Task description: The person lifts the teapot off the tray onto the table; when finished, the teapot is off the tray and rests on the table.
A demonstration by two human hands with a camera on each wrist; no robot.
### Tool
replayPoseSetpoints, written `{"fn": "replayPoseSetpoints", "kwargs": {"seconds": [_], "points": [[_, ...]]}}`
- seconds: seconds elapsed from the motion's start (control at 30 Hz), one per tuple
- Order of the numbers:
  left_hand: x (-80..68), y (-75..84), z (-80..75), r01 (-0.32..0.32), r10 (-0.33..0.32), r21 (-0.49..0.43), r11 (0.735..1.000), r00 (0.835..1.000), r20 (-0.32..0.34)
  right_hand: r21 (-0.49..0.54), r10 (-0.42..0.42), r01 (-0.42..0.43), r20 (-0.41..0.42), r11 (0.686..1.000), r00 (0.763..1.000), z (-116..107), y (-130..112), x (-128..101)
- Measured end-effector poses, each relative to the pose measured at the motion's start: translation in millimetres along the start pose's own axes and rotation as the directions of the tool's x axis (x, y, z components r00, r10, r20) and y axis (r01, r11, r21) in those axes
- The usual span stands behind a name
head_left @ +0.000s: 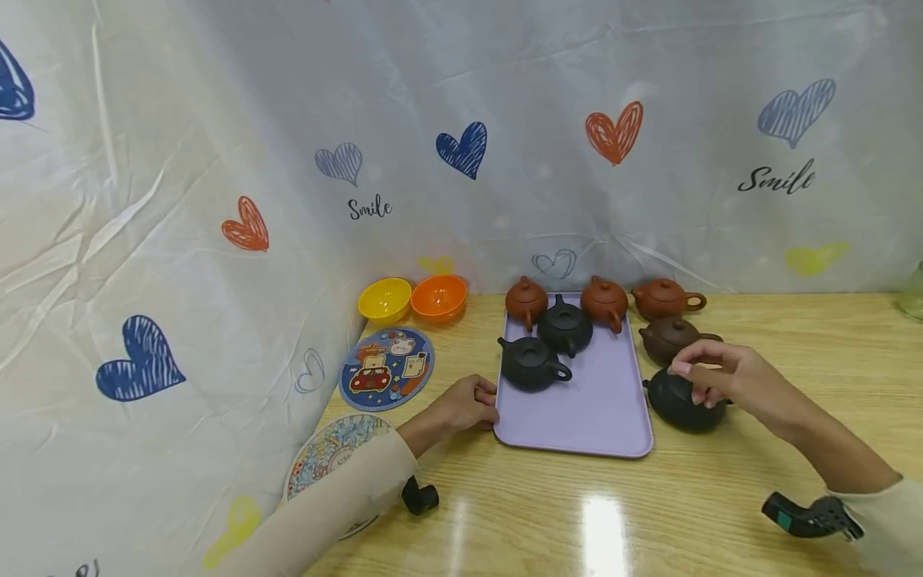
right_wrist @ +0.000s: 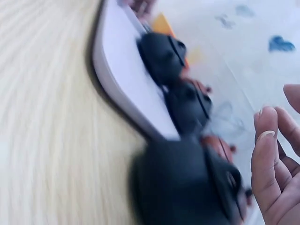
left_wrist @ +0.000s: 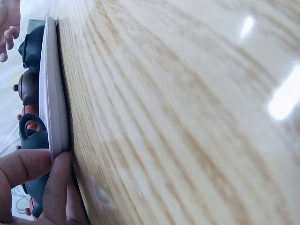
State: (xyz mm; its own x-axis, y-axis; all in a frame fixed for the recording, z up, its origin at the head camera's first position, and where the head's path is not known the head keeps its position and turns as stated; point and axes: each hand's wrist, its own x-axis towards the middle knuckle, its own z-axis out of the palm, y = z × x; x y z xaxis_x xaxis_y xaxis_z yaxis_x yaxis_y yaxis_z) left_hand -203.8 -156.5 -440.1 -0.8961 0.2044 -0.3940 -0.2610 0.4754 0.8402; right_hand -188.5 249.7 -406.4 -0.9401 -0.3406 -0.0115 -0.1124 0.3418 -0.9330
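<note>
My left hand (head_left: 465,403) grips the left rim of a lilac tray (head_left: 577,421); in the left wrist view, thumb and finger pinch its edge. On the tray stand two black teapots, one at the left (head_left: 530,365) and another (head_left: 566,327) behind it. Two reddish-brown teapots, one left (head_left: 525,298) and one right (head_left: 606,300), sit at the tray's back end. My right hand (head_left: 728,377) hovers over a larger black teapot (head_left: 671,406) right of the tray. In the right wrist view its fingers (right_wrist: 265,161) are loosely bent, apart from that pot and holding nothing.
Behind the large black teapot stand a dark brown teapot (head_left: 667,340) and a reddish-brown one (head_left: 662,298). A yellow bowl (head_left: 385,302), an orange bowl (head_left: 439,299) and two round patterned mats, one blue (head_left: 400,391), lie at the left. A printed cloth (head_left: 534,216) hangs behind.
</note>
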Motion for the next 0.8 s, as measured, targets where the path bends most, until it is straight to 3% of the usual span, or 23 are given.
{"fn": "replayPoseSetpoints", "kwargs": {"seconds": [0.4,0.8], "points": [[1.4,0.2,-2.9,0.003,-0.003,-0.006,1.0,1.0,0.03,0.016,0.124,-0.127,0.113,0.992,0.986,64,-14,40],[3.0,-0.8,-4.0,-0.003,0.004,-0.011,1.0,1.0,0.031,0.097,0.224,-0.243,0.17,0.965,0.959,99,-16,68]]}}
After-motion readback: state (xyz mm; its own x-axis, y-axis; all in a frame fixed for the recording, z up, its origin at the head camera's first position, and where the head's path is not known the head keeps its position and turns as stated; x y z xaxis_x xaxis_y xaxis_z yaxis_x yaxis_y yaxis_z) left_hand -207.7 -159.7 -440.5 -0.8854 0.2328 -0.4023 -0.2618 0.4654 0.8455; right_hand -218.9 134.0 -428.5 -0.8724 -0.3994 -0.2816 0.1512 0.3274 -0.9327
